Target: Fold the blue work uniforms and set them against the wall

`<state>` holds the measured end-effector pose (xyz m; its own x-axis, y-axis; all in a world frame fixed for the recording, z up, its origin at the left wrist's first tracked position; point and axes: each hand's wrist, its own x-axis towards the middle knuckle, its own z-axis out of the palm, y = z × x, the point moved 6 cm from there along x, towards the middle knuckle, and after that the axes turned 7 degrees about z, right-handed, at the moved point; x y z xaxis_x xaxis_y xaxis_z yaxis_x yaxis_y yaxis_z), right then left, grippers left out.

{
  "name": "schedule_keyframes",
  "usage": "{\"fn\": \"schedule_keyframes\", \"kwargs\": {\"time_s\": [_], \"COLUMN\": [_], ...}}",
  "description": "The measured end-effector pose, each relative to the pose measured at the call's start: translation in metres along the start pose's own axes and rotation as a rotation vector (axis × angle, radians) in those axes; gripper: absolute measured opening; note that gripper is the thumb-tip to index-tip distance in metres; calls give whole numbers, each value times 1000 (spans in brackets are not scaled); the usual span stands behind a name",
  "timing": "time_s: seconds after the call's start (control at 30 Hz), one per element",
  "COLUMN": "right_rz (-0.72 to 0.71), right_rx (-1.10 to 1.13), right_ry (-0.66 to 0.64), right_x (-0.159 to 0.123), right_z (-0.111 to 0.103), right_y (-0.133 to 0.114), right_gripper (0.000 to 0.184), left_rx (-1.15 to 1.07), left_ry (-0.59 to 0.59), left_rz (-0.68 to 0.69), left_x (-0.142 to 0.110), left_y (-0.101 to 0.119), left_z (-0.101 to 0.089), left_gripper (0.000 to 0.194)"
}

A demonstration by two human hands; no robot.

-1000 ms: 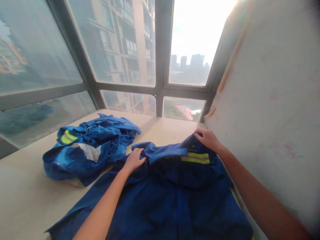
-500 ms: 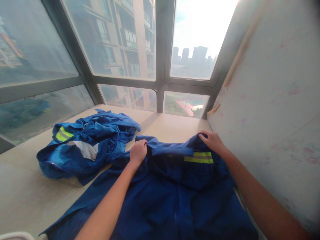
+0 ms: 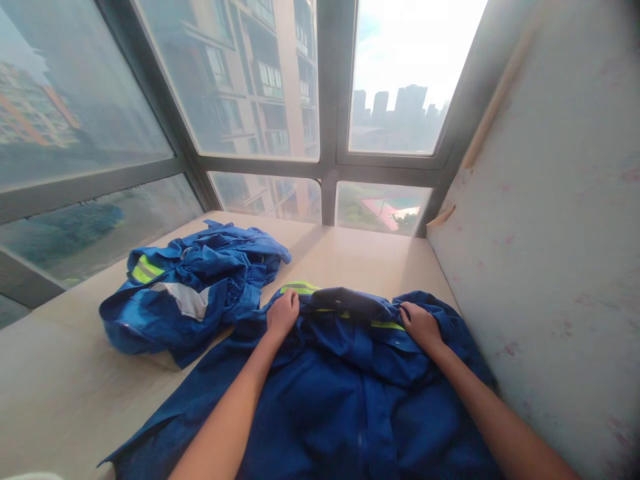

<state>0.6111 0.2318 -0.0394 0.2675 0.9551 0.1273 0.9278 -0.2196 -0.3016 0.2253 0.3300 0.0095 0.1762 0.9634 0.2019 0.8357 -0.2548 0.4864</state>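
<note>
A dark blue work jacket [image 3: 330,400] with yellow-green reflective strips lies spread out in front of me, its collar end away from me. My left hand [image 3: 283,312] is closed on the cloth at the left of the collar. At the collar's right side, my right hand [image 3: 420,325] grips the fabric too, fingers curled round it. Between the hands the collar [image 3: 350,303] is bunched and slightly raised. The jacket's lower part runs out of view at the bottom.
Another blue garment [image 3: 235,267], crumpled, with a reflective patch and a white piece of cloth, lies on the pale ledge [image 3: 55,360] to the left. Framed windows [image 3: 327,120] rise behind. A patterned wall [image 3: 540,267] closes off the right side.
My right hand has come down and slightly nearer, still holding the jacket. The collar has folded over, and a reflective strip now shows beside my left hand. The view has shifted a little.
</note>
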Motion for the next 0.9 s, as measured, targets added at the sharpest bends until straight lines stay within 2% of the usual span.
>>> {"fn": "schedule_keyframes", "kwargs": {"time_s": [0.1, 0.2, 0.27, 0.37, 0.47, 0.53, 0.63, 0.7, 0.8, 0.9], "right_rz": [-30, -38, 0, -39, -260, -327, -240, -154, -123, -164], "right_rx": [88, 170, 220, 284, 304, 257, 122, 30, -81, -160], "right_ry": [22, 28, 99, 279, 439, 557, 743, 841, 919, 983], "right_x": [-4, -2, 0, 0, -6, -7, -1, 7, 17, 25], "right_z": [1, -12, -34, -89, -160, -207, -264, -289, -308, -315], "right_y": [4, 9, 13, 7, -19, -37, -54, -61, -67, -71], "right_gripper": [32, 30, 30, 25, 22, 25, 31, 35, 39, 42], "left_rx": [-70, -134, -157, -190, -262, -318, -286, -207, -53, 78], "left_ry": [-88, -134, -145, -80, 24, 168, 488, 615, 629, 617], "left_rz": [114, 215, 260, 284, 196, 160, 299, 477, 682, 697], "left_x": [-9, -12, -10, 2, 22, 37, 53, 59, 69, 87], "left_y": [-8, -14, -14, -4, 17, 39, 82, 111, 140, 146], "left_z": [3, -7, -20, -55, -102, -140, -201, -229, -245, -244], "left_gripper": [16, 16, 18, 21, 23, 23, 16, 3, 19, 27]}}
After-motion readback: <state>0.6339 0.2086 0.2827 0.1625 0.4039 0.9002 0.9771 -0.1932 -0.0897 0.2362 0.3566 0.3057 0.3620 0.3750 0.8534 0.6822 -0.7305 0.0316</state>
